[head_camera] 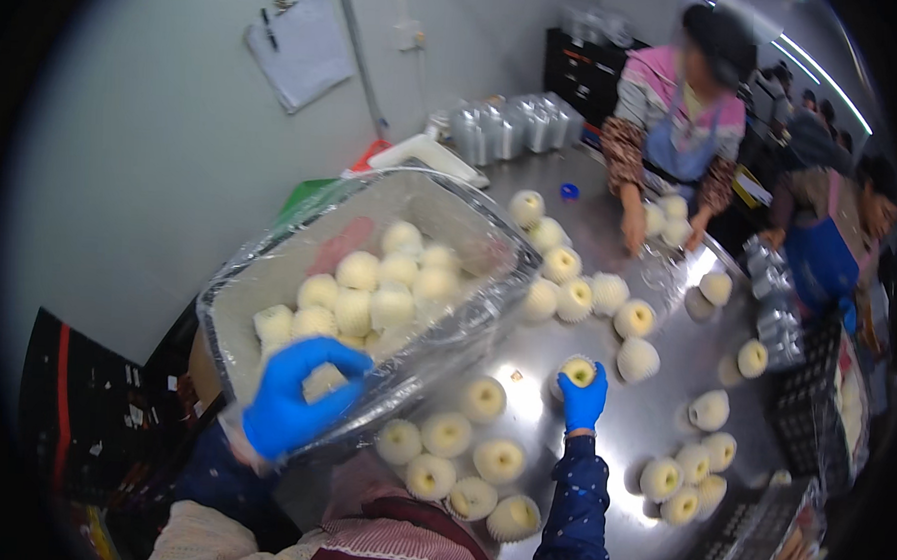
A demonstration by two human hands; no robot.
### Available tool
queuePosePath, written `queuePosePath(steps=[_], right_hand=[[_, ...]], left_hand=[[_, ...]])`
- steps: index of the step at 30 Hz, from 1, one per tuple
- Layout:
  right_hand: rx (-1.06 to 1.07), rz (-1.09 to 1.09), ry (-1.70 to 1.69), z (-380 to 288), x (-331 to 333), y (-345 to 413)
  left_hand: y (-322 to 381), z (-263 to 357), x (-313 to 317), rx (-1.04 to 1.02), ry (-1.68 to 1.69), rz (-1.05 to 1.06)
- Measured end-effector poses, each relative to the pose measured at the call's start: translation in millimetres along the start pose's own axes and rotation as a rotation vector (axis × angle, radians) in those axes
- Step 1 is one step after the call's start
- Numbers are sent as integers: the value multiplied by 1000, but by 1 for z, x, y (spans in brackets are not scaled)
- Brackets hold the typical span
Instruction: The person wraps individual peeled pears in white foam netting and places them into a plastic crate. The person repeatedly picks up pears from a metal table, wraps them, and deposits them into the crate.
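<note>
My right hand (584,402), in a blue glove, grips a pale yellow fruit (578,371) in a white foam net over the steel table. In a matching glove, my left hand (304,397) is at the near side of a plastic-lined crate (477,322). Its thumb and fingers curve apart, and a netted fruit (322,383) shows in the gap behind them. More netted fruit (353,311) is heaped inside the crate. Between me and the crate's right side, several netted fruits (501,460) stand in a loose group on the table.
Across the steel table (637,431), a co-worker (684,118) handles netted fruit. Clear plastic packs (511,129) line the back wall. Black crates (811,401) border the right side. Other fruits (684,478) sit at the right. A clipboard (301,52) hangs on the wall.
</note>
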State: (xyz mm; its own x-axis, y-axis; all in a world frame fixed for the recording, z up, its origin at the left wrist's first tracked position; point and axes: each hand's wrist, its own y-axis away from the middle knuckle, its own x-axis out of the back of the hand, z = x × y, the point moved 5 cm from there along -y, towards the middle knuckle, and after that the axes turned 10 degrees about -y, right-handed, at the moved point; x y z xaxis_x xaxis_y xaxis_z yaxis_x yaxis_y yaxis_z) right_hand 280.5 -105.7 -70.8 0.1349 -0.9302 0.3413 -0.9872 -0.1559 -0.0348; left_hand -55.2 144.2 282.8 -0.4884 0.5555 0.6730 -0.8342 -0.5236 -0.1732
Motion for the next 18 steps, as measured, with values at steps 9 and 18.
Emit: queuePosePath(steps=[9,18], right_hand=[[204,-160,-374,-48,-136,-76],[216,46,-170,-35,22,7]], left_hand=[[-141,-139,-54,-268,-636,-201],[-206,-200,-135,-299,-801,-514]])
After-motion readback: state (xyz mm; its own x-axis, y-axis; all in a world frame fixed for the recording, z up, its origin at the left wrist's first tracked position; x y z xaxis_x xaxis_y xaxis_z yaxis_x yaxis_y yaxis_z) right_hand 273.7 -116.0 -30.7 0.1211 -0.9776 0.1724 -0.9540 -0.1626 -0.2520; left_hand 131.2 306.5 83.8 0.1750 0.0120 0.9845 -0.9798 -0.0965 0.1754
